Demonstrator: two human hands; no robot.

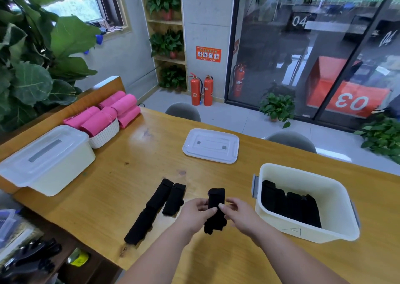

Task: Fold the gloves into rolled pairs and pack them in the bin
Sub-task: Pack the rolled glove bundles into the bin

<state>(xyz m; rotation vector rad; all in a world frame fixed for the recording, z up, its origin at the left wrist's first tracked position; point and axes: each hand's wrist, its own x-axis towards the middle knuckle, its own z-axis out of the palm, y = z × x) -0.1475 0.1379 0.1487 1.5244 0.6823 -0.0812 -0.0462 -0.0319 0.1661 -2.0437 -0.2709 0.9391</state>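
Observation:
A black glove pair (pixel 215 199) stands lengthwise above the wooden table (pixel 121 188), held between both hands. My left hand (pixel 194 213) pinches its left side with thumb and fingers, and my right hand (pixel 240 213) pinches its right side. Left of them lie more black gloves: a long one (pixel 149 210) and a shorter one (pixel 174 199), side by side. The open cream bin (pixel 337 199) stands to the right with several black rolled pairs (pixel 290 205) inside.
The bin's white lid (pixel 211 145) lies at the table's far middle. A closed lidded bin (pixel 46 159) stands at the left, with a white basket (pixel 105 135) of pink rolls (pixel 116 110) behind it. Two grey chairs (pixel 184 111) stand across the table.

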